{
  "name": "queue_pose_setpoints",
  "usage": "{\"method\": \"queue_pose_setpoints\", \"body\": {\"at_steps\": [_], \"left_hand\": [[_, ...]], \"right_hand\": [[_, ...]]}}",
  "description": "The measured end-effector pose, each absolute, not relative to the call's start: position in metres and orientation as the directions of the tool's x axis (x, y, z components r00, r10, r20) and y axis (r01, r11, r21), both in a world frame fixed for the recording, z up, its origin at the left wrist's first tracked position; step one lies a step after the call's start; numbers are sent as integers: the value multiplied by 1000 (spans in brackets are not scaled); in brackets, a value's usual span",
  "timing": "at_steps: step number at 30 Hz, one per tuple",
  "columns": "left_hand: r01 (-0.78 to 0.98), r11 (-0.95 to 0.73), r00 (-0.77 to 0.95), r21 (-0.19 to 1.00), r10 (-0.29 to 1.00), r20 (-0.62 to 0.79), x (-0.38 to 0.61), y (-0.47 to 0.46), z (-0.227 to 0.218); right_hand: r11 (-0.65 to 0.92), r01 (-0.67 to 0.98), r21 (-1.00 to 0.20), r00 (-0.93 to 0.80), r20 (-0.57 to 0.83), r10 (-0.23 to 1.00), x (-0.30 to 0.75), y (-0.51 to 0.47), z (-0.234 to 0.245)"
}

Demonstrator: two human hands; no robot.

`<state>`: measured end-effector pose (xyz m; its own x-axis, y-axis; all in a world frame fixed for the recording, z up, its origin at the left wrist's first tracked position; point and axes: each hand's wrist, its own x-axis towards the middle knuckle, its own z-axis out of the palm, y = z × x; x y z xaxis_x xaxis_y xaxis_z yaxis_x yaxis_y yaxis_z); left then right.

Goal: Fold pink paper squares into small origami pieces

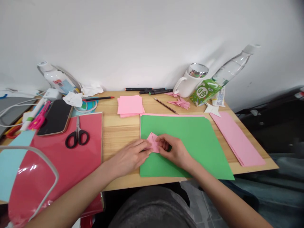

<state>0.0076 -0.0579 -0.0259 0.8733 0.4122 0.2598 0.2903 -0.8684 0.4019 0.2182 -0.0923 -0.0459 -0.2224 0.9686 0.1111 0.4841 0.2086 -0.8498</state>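
Note:
A small folded piece of pink paper (154,146) lies over the green sheets (190,164), its pointed top facing away from me and a crease running down its middle. My left hand (136,155) holds its left edge, the fingers close together on the paper. On the right edge, my right hand (173,148) pinches the paper between thumb and curled fingers. Parts of both side edges are hidden under my fingertips.
Pink square sheets (130,105) sit behind. Pens (152,91), a pencil (165,105), a folded pink paper crane (180,103) and a white mug (191,80) line the back. Black-handled scissors (77,134) and a phone (55,117) lie left; pink strips (237,139) lie right.

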Motion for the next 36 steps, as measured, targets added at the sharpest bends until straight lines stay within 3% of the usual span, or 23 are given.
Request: {"method": "queue_pose_setpoints", "body": {"at_steps": [7, 10, 15, 22, 29, 36], "left_hand": [[336, -893, 891, 300, 405, 206, 7, -61, -29], [346, -913, 905, 218, 386, 178, 6, -63, -31], [324, -931, 918, 169, 353, 182, 6, -66, -32], [295, -945, 925, 141, 320, 206, 5, -66, -35], [314, -945, 917, 91, 327, 230, 5, -66, -36], [288, -955, 929, 72, 297, 221, 2, -65, -37]], "right_hand": [[323, 563, -760, -245, 220, 944, 216, -95, -46], [430, 674, -600, -287, 324, 901, 212, -100, -45], [549, 807, -218, -443, 392, 806, 206, -115, -40], [607, 795, -18, -569, 326, 755, 202, -134, -35], [630, 776, 26, -610, 285, 739, 210, -133, -33], [626, 773, -104, -576, 299, 761, 246, -146, -41]]}}
